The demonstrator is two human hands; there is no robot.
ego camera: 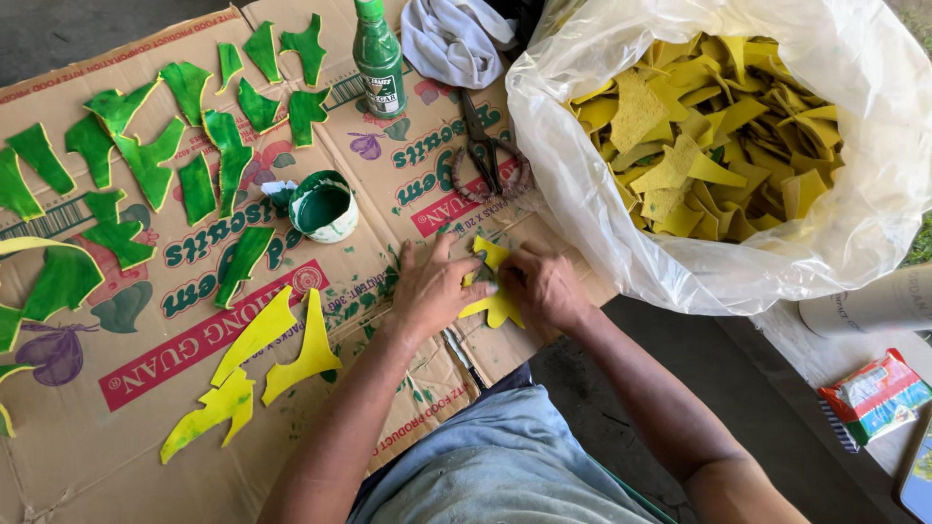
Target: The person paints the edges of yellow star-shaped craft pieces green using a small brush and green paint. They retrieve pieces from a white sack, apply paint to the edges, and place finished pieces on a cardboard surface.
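Soft, even daylight fills the scene, bright without harsh edges. Shadows under the hands are faint and short. The clear plastic bag [854, 184] catches a milky sheen along its folds, brightest at the upper right. The green painted pieces [146, 160] gleam wetly. Focus is sharp in the middle; the corners bend slightly and the picture's far right edge softens.

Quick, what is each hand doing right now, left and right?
Left hand: open, pressed flat on the yellow piece.
Right hand: fingers curled on the same piece; a full grip cannot be told.
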